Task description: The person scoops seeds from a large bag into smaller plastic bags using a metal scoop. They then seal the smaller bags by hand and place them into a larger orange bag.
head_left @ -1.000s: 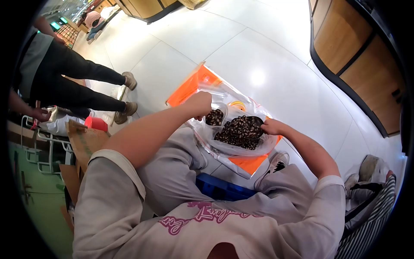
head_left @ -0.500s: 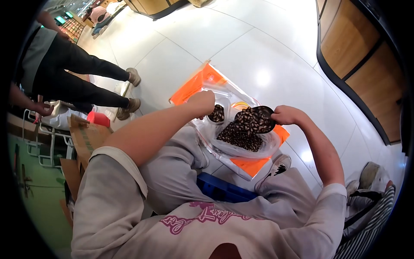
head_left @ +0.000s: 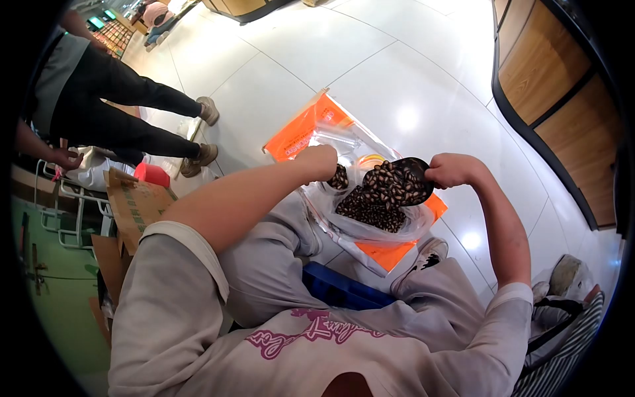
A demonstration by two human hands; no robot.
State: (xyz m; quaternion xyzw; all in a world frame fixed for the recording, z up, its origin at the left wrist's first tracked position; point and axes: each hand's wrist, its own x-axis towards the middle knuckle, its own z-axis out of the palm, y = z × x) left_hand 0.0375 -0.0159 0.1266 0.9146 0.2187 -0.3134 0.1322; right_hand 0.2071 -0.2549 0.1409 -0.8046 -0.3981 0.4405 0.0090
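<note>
At the bottom of the frame, I see a pale greyish T-shirt (head_left: pixel 390 354) with purple lettering (head_left: pixel 309 317) and wide, short sleeves (head_left: pixel 165 298); above it, loose grey trousers (head_left: pixel 261 281) and a white-and-black sneaker (head_left: pixel 433 253).

- Bright overall; the pale floor (head_left: pixel 297 53) nearly washes out toward the top.
- Two round glare spots shine on its tiles, right of centre.
- The green panel (head_left: pixel 63 314) at lower left lies dim.
- Black, rounded corners; the wooden cabinet (head_left: pixel 546 73) bows at the right edge.
- Distant shelves (head_left: pixel 114 38) look soft; nearer, the dark seeds (head_left: pixel 385 183) show fair detail.
</note>
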